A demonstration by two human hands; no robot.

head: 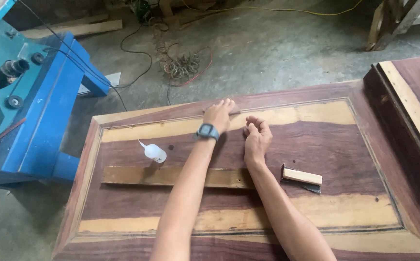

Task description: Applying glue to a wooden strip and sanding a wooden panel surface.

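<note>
The left hand [218, 115] presses a small dark sanding piece [233, 109], fingers flat and open on it, against the far moulding of the heavy, stiff wooden door panel [316, 145], best gripped by its edges, while the right hand [256, 137] rests loosely curled, empty.

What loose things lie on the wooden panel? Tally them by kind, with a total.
Squeeze bottle: 1
Long flat wooden strip: 1
Short wooden block: 1
Small piece under the left hand, at the panel's far moulding, too hidden to identify: 1
Total: 4
The right hand holds nothing.
</note>
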